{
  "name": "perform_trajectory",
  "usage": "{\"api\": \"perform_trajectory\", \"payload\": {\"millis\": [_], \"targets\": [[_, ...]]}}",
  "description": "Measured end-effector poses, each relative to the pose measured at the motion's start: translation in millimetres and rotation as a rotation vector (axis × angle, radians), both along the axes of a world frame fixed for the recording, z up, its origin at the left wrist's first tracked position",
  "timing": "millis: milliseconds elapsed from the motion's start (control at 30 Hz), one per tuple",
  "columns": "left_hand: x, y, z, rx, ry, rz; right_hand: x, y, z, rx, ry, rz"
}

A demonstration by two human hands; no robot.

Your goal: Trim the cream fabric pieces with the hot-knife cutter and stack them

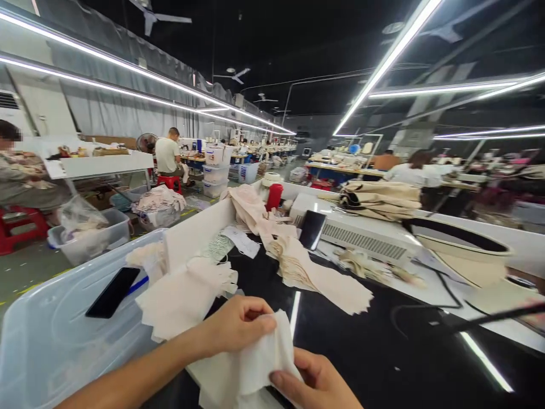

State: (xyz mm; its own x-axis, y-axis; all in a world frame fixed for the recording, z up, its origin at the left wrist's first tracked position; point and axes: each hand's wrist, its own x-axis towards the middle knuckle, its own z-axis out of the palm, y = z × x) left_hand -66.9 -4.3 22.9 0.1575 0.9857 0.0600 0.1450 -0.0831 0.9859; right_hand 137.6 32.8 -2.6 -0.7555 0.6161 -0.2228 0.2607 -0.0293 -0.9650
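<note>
A piece of white fabric (266, 358) is held up between my two hands above the black tabletop (361, 352). My left hand (240, 324) pinches its upper edge between thumb and fingers. Lower down, my right hand (317, 378) grips the right side of the same piece. More pale fabric hangs below, partly hidden by my hands. To the left lies a stack of cut cream pieces (187, 289) with zigzag edges. Beyond my hands, another fanned row of cream pieces (315, 270) stretches across the tabletop.
A black phone (113, 292) rests on a translucent plastic lid (51, 341) at left. Another phone (312, 230) leans against a white machine (361, 227). Folded beige fabric (378, 199) sits on top of it. At right are a beige ring-shaped piece (464, 250) and a dark blurred cable (494, 318).
</note>
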Motion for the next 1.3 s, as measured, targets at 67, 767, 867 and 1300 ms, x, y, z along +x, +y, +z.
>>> {"api": "perform_trajectory", "payload": {"millis": [67, 767, 867, 1300], "targets": [[2.4, 1.2, 0.0, -0.014, 0.012, -0.028, 1.2, -3.1, 1.6, 0.025, -0.021, -0.046], [25.1, 21.0, -7.6, 0.066, 0.16, -0.075, 26.3, -18.6, 5.8, 0.218, -0.162, -0.114], [23.2, 29.1, -4.6, 0.107, 0.194, -0.108, 31.2, -12.6, 1.4, 0.293, -0.162, -0.155], [31.7, 20.5, -8.3, 0.957, 0.966, -0.319, 58.4, 39.7, -1.0, 1.099, -0.463, -0.344]]}}
